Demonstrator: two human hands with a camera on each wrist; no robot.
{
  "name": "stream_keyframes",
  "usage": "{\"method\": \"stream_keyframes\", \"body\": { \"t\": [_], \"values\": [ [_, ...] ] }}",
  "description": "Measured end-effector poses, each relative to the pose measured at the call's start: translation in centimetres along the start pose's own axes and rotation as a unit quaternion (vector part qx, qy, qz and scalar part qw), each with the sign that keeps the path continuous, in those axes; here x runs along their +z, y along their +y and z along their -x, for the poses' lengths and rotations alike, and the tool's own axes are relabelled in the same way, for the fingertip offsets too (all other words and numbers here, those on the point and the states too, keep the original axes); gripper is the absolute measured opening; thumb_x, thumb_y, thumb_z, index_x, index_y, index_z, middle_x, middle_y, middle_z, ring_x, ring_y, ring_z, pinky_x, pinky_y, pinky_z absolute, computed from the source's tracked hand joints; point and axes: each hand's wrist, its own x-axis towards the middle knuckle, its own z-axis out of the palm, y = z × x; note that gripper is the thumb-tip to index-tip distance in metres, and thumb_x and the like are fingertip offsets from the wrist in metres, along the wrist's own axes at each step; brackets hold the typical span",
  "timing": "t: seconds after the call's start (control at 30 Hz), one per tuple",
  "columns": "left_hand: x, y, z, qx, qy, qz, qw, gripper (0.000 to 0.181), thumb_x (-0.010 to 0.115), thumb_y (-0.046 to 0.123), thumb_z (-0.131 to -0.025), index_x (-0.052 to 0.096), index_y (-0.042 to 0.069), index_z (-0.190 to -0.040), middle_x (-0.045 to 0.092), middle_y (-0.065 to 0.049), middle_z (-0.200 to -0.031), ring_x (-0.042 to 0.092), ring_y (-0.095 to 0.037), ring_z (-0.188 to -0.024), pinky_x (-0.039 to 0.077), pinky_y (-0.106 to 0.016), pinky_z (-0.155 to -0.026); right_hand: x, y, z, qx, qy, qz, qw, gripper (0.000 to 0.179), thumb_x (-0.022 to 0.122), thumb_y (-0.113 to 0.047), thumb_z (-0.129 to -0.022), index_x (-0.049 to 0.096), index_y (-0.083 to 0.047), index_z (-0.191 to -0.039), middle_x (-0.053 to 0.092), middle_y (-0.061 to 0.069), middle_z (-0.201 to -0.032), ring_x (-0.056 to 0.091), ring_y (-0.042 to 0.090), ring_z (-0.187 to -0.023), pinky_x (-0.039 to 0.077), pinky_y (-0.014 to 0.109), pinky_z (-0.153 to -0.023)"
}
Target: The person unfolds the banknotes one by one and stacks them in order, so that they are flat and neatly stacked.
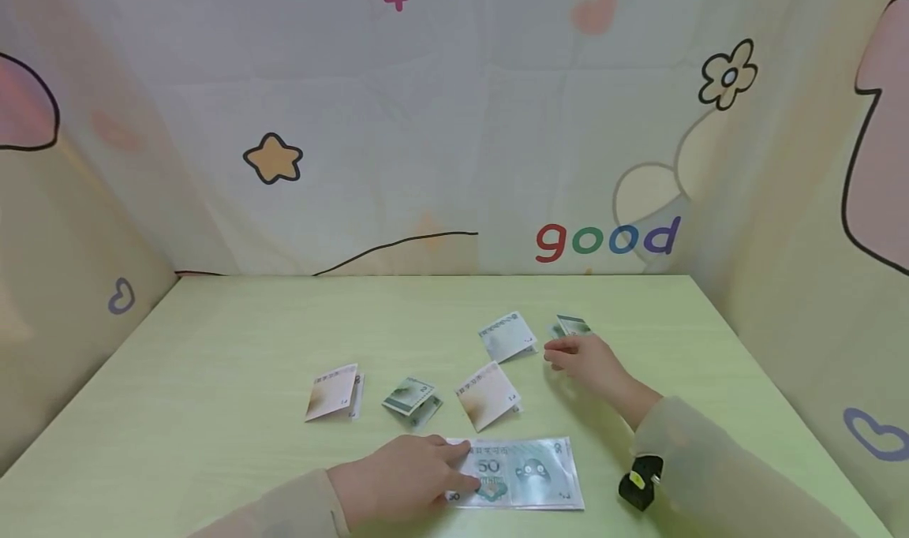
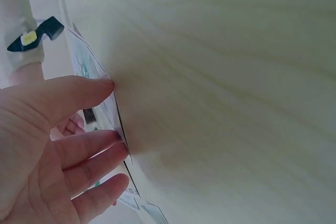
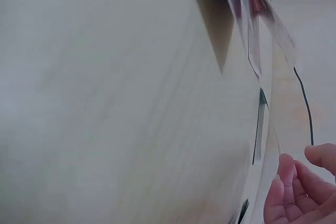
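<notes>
In the head view, flat play banknotes [image 1: 536,475] marked 50 lie at the front of the table. My left hand [image 1: 408,479] rests its thumb and fingers on their left end; the left wrist view shows the fingertips [image 2: 119,153] at the notes' edge. My right hand [image 1: 585,364] is at the back right, just in front of a folded green note [image 1: 574,325] that it partly covers. In the right wrist view its thumb [image 3: 323,156] stands apart from the fingers, with nothing between them.
More folded notes stand tent-like across the middle: a pale grey one [image 1: 506,338], a pinkish one [image 1: 486,397], a green one [image 1: 409,396] and another pinkish one [image 1: 331,394] at left. A black device [image 1: 639,484] hangs at my right wrist. Printed cloth [image 1: 426,112] encloses the table.
</notes>
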Motion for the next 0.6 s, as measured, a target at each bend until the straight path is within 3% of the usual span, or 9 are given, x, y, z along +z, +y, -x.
{"method": "stream_keyframes", "body": {
  "t": [0.33, 0.6],
  "values": [
    [-0.1, 0.1, -0.2, -0.003, -0.009, -0.006, 0.9999, 0.043, 0.066, 0.025, -0.087, 0.057, 0.036, -0.127, 0.054, -0.003, -0.13, 0.056, -0.017, -0.108, 0.047, -0.026, -0.085, 0.4, -0.2, -2.1, 0.048, 0.012, -0.034, 0.9982, 0.035, 0.058, -0.02, -0.092, 0.061, 0.004, -0.117, 0.065, 0.015, -0.107, 0.063, 0.02, -0.089, 0.051, 0.031, -0.073],
    [-0.1, 0.1, -0.1, -0.007, -0.018, 0.004, 0.9998, 0.043, 0.065, 0.024, -0.088, 0.056, 0.036, -0.128, 0.053, -0.002, -0.131, 0.055, -0.016, -0.11, 0.046, -0.027, -0.087, 1.2, -0.2, -3.1, 0.063, 0.019, -0.052, 0.9965, 0.031, 0.059, -0.02, -0.092, 0.063, 0.003, -0.112, 0.066, 0.011, -0.098, 0.061, 0.015, -0.08, 0.05, 0.027, -0.068]
  ]
}}
